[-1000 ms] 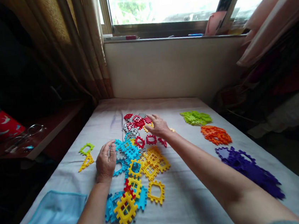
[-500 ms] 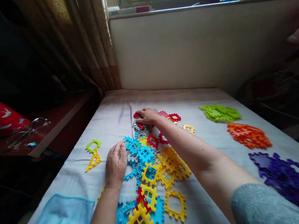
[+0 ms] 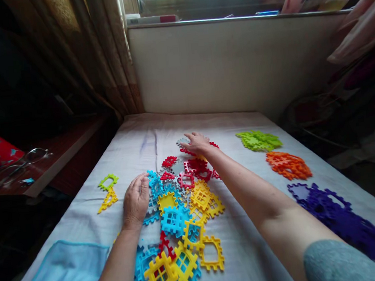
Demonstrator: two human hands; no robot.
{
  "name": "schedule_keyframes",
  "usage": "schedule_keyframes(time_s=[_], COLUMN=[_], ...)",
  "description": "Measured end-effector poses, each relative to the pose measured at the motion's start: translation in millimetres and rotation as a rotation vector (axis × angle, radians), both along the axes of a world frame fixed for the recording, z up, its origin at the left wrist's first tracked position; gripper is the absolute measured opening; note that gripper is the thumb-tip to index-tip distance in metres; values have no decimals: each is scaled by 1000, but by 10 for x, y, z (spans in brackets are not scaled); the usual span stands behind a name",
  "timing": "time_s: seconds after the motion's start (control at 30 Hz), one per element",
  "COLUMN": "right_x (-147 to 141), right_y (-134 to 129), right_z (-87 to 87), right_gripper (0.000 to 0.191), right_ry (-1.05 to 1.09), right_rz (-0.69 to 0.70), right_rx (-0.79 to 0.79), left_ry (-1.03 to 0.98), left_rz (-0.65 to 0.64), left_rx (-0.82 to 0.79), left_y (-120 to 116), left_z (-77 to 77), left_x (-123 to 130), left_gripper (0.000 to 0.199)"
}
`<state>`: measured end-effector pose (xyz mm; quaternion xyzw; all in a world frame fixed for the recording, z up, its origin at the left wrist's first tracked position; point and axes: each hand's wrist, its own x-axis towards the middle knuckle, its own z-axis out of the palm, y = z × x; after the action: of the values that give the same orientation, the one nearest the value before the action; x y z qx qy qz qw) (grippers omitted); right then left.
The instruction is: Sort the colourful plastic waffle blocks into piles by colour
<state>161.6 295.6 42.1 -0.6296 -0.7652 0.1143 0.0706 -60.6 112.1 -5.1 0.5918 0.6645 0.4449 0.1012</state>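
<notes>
A mixed pile of flat, notched plastic building pieces lies along the middle of the sheet. My left hand (image 3: 136, 199) rests at its left edge, fingers together and loosely bent, against blue pieces (image 3: 155, 182). At the far end, my right hand (image 3: 197, 143) spreads its fingers over red pieces (image 3: 196, 164) and a grey piece (image 3: 181, 141). Its palm hides some of what lies underneath. Yellow window-frame pieces (image 3: 200, 197) fill the middle of the pile. Closer to me, a yellow window piece (image 3: 160, 276) overlaps blue and red ones.
Sorted heaps of green pieces (image 3: 257, 140), orange pieces (image 3: 289, 164) and purple pieces (image 3: 339, 218) line the right side. At left lie a green frame (image 3: 108, 182), a yellow triangle (image 3: 108, 200) and a blue cloth (image 3: 61, 274). Glasses (image 3: 25, 163) sit on a side table.
My right hand has shifted right and its fingers have spread, uncovering red and grey pieces. Pieces in the pile's middle have been moved about. The view has turned slightly right.
</notes>
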Motion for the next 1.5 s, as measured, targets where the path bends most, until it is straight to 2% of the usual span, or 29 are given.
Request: schedule_keyframes(time_s=[0.07, 0.17, 0.33, 0.4, 0.47, 0.57, 0.63, 0.67, 0.73, 0.83, 0.9, 0.97, 1.07, 1.17, 1.27, 1.37, 1.5], right_x=[-11, -45, 56, 186, 357, 637, 793, 853, 932, 1002, 1068, 1161, 1291, 1316, 1239, 1151, 1141], right_y=[121, 103, -303, -464, -558, -594, -624, -661, -788, -1071, -1265, -1432, -1617, -1742, -1819, -1851, -1838], right_z=[-87, -186, -186, -154, -128, -141, -196, -235, -322, -434, -471, -474, -434, -386, -363, -357, -355], right_gripper=[62, 55, 40, 38, 38, 39, 43, 44, 41, 41, 42, 41, 39, 37, 42, 38, 33], right_ry=[-13, -19, 57, 101, 153, 123, 46, 27, 83, 372, 565, 651, 585, 437, 287, 211, 214], right_rz=[-35, 28, 338, 403, 347, 81, -95, -138, -103, 46, 31, -68, -191, -128, -29, -20, -24], right_rx=[-59, -52, -20, -44, -3, 174, 177, 149, 95, 71, 82, 129, 150, 130, 173, 187, 207], left_ry=[-1, -2, -16, -22, -26, -30, -31, -32, -36, -55, -69, -82, -91, -22, 133, 270, 269], left_rz=[2, 8, 21, 24, 25, 23, 19, 18, 25, 44, 44, 34, 16, -46, -56, 14, 45], left_rx=[-16, -29, -34, -40, -39, -33, -32, -31, -29, -6, 37, 82, 82, 23, 34, 67, 48], left_y=[-7, -11, -4, -2, -2, 0, 6, 10, 18, 18, -1, -40, -142, -311, -551, -787, -920], left_z=[17, 33, 27, 29, 37, 54, 56, 53, 42, 42, 82, 163, 310, 367, 261, 77, -54], left_x=[4, 7, 8, 12, 19, 27, 23, 18, 5, 2, 25, 68, 138, 152, 106, 68, 94], left_gripper=[57, 55, 54, 54, 54, 53, 53, 54, 54, 55, 54, 53, 54, 51, 47, 45, 49])
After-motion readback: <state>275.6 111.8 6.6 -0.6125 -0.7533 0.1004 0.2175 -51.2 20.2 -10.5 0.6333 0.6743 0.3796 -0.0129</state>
